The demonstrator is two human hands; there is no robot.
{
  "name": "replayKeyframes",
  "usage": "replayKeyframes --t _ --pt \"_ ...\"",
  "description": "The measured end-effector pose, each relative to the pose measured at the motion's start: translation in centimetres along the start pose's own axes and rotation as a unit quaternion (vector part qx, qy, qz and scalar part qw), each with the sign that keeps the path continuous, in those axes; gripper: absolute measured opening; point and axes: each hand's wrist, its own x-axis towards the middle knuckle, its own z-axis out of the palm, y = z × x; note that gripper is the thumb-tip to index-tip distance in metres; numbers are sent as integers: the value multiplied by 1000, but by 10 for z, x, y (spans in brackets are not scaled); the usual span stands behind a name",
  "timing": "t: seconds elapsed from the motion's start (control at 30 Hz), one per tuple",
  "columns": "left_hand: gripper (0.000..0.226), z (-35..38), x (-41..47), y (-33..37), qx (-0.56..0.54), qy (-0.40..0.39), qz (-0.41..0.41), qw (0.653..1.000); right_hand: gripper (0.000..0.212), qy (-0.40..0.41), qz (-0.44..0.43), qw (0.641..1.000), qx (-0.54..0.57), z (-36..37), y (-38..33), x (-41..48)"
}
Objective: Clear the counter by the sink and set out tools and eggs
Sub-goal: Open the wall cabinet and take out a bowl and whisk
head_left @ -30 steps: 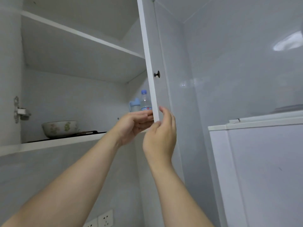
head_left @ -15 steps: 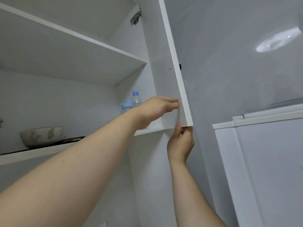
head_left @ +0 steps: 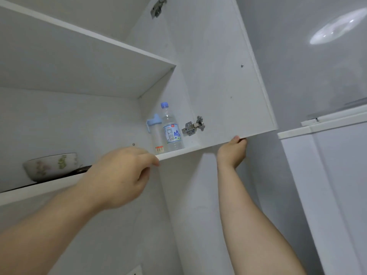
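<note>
I look up into a white wall cabinet. Its door [head_left: 222, 80] is swung wide to the right, inner face showing. My right hand [head_left: 233, 150] grips the bottom edge of that door from below. My left hand [head_left: 119, 175] hovers in front of the lower shelf's front edge [head_left: 178, 152], fingers loosely curled, holding nothing. On that shelf stand a clear water bottle [head_left: 171, 129] with a blue cap and a blue-lidded cup [head_left: 155, 132] in the right corner. A floral bowl [head_left: 50, 165] sits at the shelf's left on something dark and flat.
An upper shelf [head_left: 89, 34] runs above. A metal hinge [head_left: 193, 126] sits on the cabinet's right side. A tall white appliance [head_left: 325, 175] stands at the right against a glossy wall. A wall socket [head_left: 135, 271] peeks out at the bottom.
The door has swung from nearly edge-on to wide open rightward. My right hand followed under its bottom edge. My left hand left the door and dropped back toward the lower shelf.
</note>
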Motion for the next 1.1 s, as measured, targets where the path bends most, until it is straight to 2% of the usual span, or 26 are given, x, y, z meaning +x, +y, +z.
replayKeyframes --t 0.07,0.2,0.33,0.43,0.5,0.6,0.7,0.83,1.0,1.1 --pt "26 3 -12 -6 29 9 24 999 29 -1 11 1000 -8 2 2 11" --pt "26 0 -19 -14 27 14 16 999 30 -16 52 998 20 9 10 37" --pt "29 -7 -20 -18 28 21 -29 999 31 -15 62 998 9 11 15 36" --pt "29 -5 -21 -22 45 34 -70 996 32 -9 95 995 16 13 15 6" --pt "26 -4 -21 -28 55 56 -101 992 29 -21 80 996 35 18 12 -26" --pt "25 -8 -17 -45 45 113 -207 971 21 -107 -16 993 52 24 1 -78" --pt "23 -20 -18 -72 25 171 -333 927 16 -201 -103 972 63 36 -24 -127" --pt "32 -21 -15 -98 7 142 -444 885 13 -299 -214 928 69 60 -58 -172" --pt "42 -14 -8 -112 4 116 -565 817 13 -468 -175 866 10 102 -78 -202" --pt "44 -11 -3 -120 38 80 -592 801 14 -548 -134 825 -45 121 -72 -209"
